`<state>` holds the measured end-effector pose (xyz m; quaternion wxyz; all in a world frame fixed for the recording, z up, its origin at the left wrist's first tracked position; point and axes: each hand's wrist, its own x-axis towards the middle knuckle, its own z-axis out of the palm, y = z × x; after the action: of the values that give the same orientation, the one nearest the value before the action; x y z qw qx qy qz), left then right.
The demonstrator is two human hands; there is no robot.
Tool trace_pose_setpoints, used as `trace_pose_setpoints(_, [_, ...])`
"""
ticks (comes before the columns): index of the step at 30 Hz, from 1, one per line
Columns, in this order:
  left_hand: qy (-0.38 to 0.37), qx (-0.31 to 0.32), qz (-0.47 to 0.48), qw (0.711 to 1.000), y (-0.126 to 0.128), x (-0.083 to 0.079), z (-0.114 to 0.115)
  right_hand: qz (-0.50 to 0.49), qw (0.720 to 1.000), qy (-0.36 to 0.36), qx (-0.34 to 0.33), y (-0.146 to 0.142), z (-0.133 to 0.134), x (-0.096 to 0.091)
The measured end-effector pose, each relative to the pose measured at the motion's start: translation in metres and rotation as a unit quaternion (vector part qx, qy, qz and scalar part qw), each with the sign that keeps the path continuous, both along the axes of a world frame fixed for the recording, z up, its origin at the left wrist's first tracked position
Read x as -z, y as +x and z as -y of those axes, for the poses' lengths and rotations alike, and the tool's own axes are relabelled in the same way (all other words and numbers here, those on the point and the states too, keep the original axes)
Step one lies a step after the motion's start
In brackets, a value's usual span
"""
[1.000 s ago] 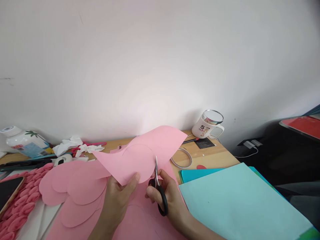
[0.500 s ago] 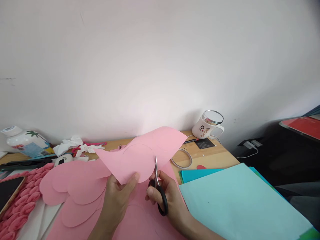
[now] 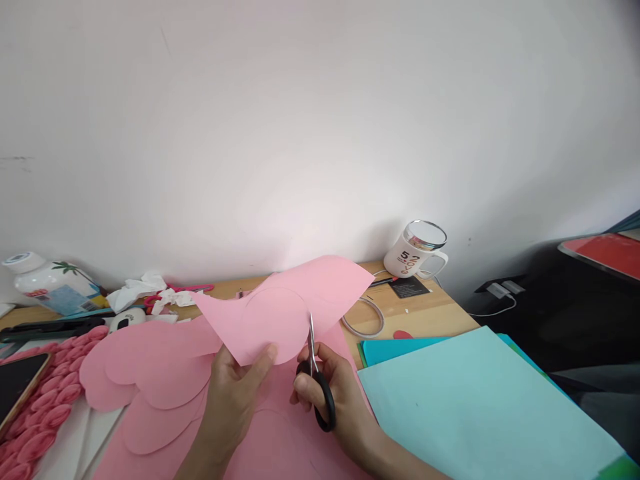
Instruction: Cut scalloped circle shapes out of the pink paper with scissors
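A sheet of pink paper (image 3: pixel 280 313) with a drawn circle on it is held up in front of me, its corners curling. My left hand (image 3: pixel 237 393) pinches the sheet at its lower edge, thumb on top and fingers behind. My right hand (image 3: pixel 335 393) grips black-handled scissors (image 3: pixel 325 400), whose blades point up and lie at the right edge of the drawn circle. Below, more pink paper (image 3: pixel 255 453) covers the table and bears another drawn curve. Several pink rounded cut-outs (image 3: pixel 170 380) lie overlapping to the left of my left hand.
On the right lie light blue sheets (image 3: pixel 480 400). A white mug (image 3: pixel 414 250) stands at the back near a tape roll (image 3: pixel 381 319) and a black card (image 3: pixel 409 287). At left are a white bottle (image 3: pixel 57 287), crumpled tissues (image 3: pixel 133 291), a pink woven mat (image 3: pixel 47 400) and a phone (image 3: pixel 20 383).
The pink sheet has tilted slightly, so more of the drawn circle shows. Both hands stay nearly in place, and the scissors have barely shifted.
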<state>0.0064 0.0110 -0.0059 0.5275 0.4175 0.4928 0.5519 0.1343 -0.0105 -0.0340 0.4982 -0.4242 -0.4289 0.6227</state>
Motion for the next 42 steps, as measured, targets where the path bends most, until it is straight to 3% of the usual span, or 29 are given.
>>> trace_pose_setpoints(10, [-0.012,-0.005,0.04,0.999,-0.001,0.006,-0.001,-0.018,1.0,0.001,0.005,0.0,0.001,0.008])
trace_pose_setpoints(19, [0.003,-0.005,0.019,1.0,0.001,-0.004,0.0,-0.016,1.0,-0.001,0.004,0.0,0.0,0.009])
trace_pose_setpoints(28, [0.006,-0.017,0.085,0.996,-0.002,0.002,-0.002,-0.011,1.0,-0.004,0.006,-0.003,-0.001,0.015])
trace_pose_setpoints(37, [0.051,-0.008,0.062,0.997,-0.005,0.004,-0.007,-0.009,1.0,0.003,0.015,-0.003,-0.003,0.013])
trace_pose_setpoints(40, [0.077,-0.027,0.039,0.996,-0.007,0.006,-0.009,-0.004,0.999,0.015,0.045,-0.002,-0.006,0.011])
trace_pose_setpoints(42, [0.1,-0.007,0.018,0.995,-0.007,0.009,-0.009,-0.001,0.994,0.028,0.105,0.001,-0.009,0.009])
